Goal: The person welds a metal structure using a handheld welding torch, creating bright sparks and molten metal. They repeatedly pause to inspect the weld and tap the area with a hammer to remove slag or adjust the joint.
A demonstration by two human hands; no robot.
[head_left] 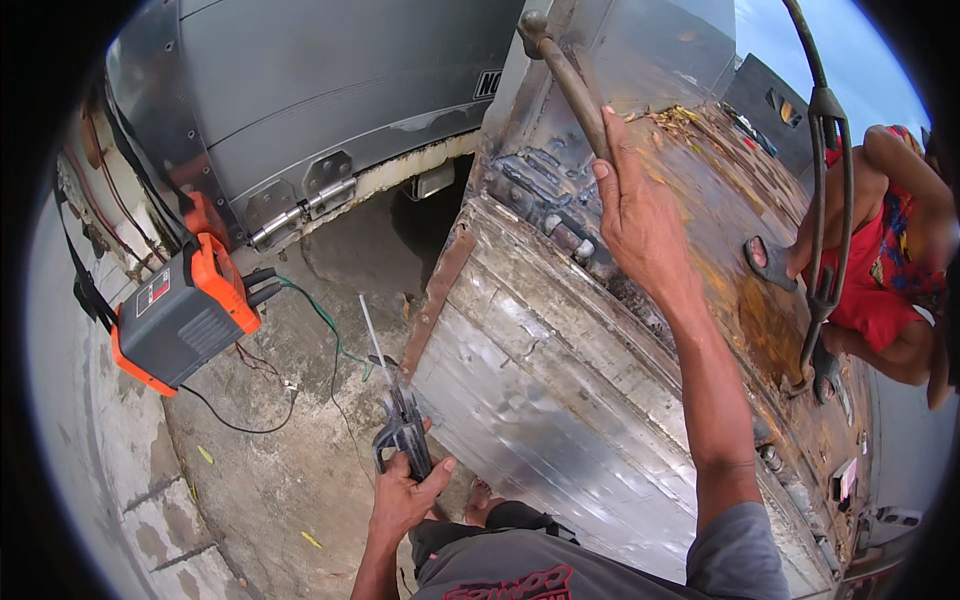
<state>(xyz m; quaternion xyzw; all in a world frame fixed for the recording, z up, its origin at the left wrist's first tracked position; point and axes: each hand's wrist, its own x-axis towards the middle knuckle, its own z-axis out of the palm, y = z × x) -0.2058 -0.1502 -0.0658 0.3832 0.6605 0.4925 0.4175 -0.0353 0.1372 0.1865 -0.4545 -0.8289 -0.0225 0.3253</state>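
My left hand [405,495] is closed around the dark handle of a welding electrode holder [404,428]. A thin pale electrode [370,325] sticks up from its jaws, its tip over the concrete. My right hand [640,220] reaches up over the edge of a metal truck bed. Its fingers and thumb close on the lower end of a rusty, curved metal bar [575,90], whose upper end has a rounded knob. Beneath that bar is the bed's corner post, with rough weld marks [545,180] at its base.
An orange and grey welding machine [185,310] stands at left, with cables [325,315] nearby. A hinged grey panel [340,80] lies beyond. On the rusty bed [740,250], at right, another person [880,260] crouches behind a long metal turnbuckle rod [830,200]. Dry leaves lie farther back.
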